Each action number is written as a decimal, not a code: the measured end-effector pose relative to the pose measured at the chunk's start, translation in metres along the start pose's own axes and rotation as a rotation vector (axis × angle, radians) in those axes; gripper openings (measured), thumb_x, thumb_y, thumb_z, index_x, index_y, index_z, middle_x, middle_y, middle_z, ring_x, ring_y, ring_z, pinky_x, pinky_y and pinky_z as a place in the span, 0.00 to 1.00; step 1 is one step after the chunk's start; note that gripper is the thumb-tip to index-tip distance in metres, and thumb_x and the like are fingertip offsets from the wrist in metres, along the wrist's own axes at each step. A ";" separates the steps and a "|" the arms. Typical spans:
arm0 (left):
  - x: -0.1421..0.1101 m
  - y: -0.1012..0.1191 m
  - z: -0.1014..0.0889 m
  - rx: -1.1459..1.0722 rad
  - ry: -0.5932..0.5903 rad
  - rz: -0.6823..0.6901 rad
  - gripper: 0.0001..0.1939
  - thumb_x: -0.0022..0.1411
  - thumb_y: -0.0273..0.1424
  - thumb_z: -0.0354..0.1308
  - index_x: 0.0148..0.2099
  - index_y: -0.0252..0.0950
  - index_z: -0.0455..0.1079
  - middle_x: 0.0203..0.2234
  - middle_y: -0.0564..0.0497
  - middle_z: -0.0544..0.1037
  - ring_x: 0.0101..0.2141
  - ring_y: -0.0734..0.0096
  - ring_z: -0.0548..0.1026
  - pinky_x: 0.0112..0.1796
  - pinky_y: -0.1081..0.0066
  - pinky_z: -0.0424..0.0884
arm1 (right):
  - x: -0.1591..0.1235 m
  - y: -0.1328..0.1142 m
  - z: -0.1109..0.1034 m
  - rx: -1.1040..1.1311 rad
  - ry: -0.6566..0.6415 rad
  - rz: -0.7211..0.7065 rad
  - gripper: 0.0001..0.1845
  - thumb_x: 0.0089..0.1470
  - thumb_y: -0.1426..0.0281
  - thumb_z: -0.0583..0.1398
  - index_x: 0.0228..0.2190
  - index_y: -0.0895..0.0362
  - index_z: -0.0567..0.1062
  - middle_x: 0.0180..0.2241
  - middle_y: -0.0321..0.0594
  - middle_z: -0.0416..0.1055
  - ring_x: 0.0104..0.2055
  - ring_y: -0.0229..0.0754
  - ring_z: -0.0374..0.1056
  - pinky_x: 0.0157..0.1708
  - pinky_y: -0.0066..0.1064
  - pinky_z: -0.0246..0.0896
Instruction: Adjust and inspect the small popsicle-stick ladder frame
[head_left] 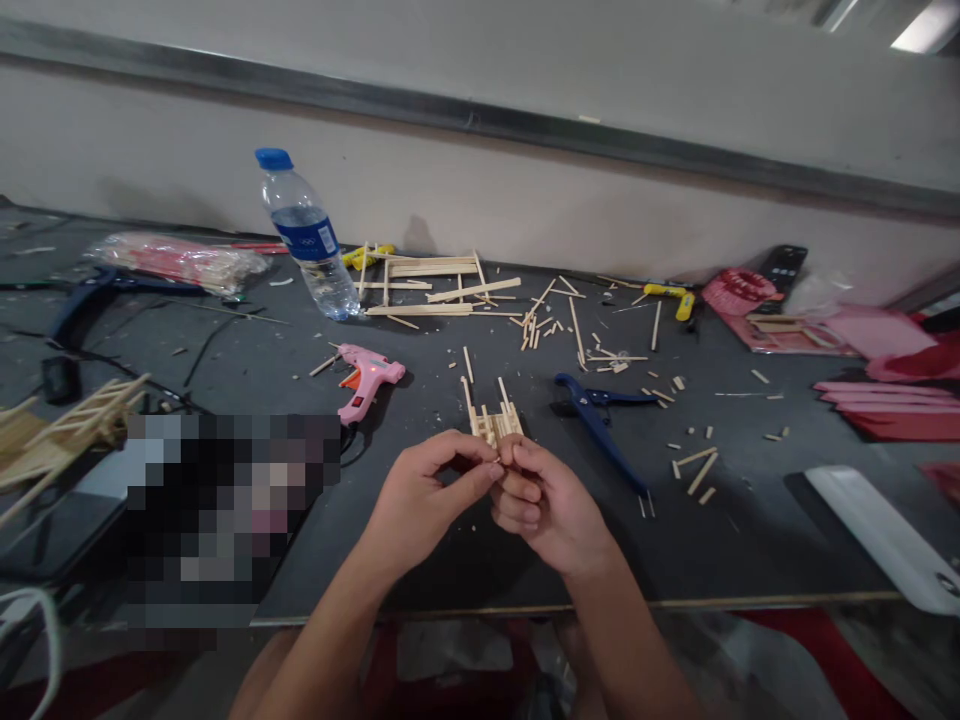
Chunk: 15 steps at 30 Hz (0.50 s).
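We have both hands in front of us above the dark table (pixel 480 580), fingertips meeting. Our left hand (pixel 429 490) brings thumb and forefinger together in a pinch on a tiny pale piece; our right hand (pixel 553 503) meets it with fingers curled and thumb pressed toward the forefinger, though the fingers hide too much for us to tell whether it grips that piece or the stick model. The stick model (pixel 495 425), a small wooden build with two longer prongs, sits just beyond our touching fingertips.

Near our left hand, ahead and to its left, we see the pink glue gun (pixel 367 382) lying on its side, and farther beyond that hand the water bottle (pixel 306 235) with a blue cap. A larger stick frame (pixel 472 290) lies well beyond both hands, with loose sticks (pixel 531 330) to its right. Just beside our right hand, on its right, is the blue-handled tool (pixel 609 432), with short stick pieces (pixel 703 470) farther right.
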<state>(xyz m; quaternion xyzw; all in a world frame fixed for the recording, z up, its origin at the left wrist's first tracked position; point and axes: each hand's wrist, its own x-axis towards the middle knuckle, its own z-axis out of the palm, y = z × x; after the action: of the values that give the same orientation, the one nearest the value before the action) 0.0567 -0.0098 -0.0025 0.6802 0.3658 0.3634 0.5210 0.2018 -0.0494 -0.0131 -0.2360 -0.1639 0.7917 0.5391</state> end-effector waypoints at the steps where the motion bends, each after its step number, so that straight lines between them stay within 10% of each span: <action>1: 0.000 -0.001 0.000 0.009 0.025 0.006 0.04 0.56 0.30 0.59 0.35 0.38 0.72 0.30 0.54 0.76 0.32 0.75 0.72 0.36 0.75 0.67 | 0.000 0.001 0.000 -0.016 0.010 -0.004 0.05 0.53 0.70 0.56 0.26 0.56 0.70 0.13 0.24 0.50 0.13 0.26 0.42 0.14 0.19 0.39; 15: 0.000 -0.001 -0.001 0.259 0.252 0.108 0.04 0.58 0.28 0.56 0.34 0.39 0.72 0.27 0.58 0.75 0.28 0.80 0.70 0.31 0.79 0.65 | -0.001 0.009 0.002 -0.077 -0.081 -0.049 0.11 0.57 0.70 0.54 0.42 0.53 0.70 0.17 0.27 0.60 0.15 0.27 0.52 0.15 0.21 0.42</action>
<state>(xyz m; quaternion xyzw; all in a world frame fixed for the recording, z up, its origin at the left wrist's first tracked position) 0.0555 -0.0094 -0.0033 0.7093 0.4350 0.4229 0.3589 0.1940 -0.0536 -0.0161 -0.2205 -0.2215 0.7803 0.5417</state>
